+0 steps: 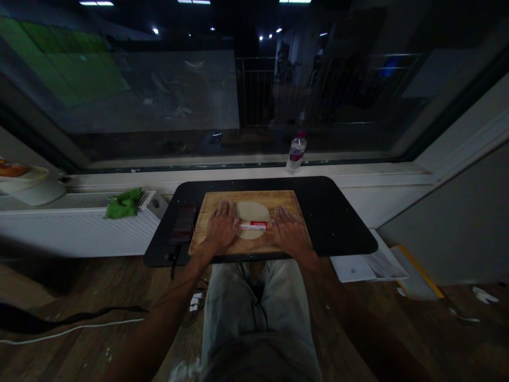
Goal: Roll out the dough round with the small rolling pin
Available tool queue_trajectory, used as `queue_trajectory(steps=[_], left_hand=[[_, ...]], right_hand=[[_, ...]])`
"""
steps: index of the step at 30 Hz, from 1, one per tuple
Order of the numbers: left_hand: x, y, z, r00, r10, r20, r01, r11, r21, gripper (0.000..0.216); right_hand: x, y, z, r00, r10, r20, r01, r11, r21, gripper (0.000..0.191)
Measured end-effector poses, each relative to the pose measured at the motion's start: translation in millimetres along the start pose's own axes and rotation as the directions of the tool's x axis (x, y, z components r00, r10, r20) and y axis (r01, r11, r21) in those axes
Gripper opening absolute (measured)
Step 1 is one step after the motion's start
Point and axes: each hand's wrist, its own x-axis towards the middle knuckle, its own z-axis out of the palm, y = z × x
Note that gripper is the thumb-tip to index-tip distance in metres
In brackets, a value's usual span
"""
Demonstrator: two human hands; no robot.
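Observation:
A flat round of pale dough (250, 210) lies on a wooden cutting board (284, 197). Across the dough runs a short rolling pin (253, 225) with a red and white printed label, its ends hidden at my hands. My left hand (222, 225) is on the pin's left end, fingers pointing forward over the board. At the right end is my right hand (287, 228), its thumb beside the label and its fingers forward. Whitish powder shows on the fingers of both hands. The palms' undersides are out of sight.
The board rests on a black tabletop (338, 223), with a blurred dark item (185, 223) at its left. A water bottle (296, 153) stands on the windowsill. A green cloth (124, 203) hangs on the radiator (99, 233). A white bowl (29, 185) sits far left.

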Motion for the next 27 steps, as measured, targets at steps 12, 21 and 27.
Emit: queue_trajectory(steps=[12, 21, 27], left_hand=[[-28, 0, 18, 0.986, 0.024, -0.167, -0.021, 1.000, 0.020, 0.062], [-2, -6, 22, 0.981, 0.035, -0.189, -0.036, 0.999, -0.001, 0.064], [45, -16, 31, 0.981, 0.008, -0.195, -0.018, 0.999, -0.049, 0.063]], right_hand=[[-33, -10, 17, 0.986, 0.004, -0.167, -0.002, 1.000, 0.008, 0.061], [9, 4, 18, 0.990, -0.020, -0.139, 0.017, 1.000, -0.022, 0.057], [51, 9, 14, 0.997, -0.024, -0.078, 0.018, 0.997, -0.069, 0.058]])
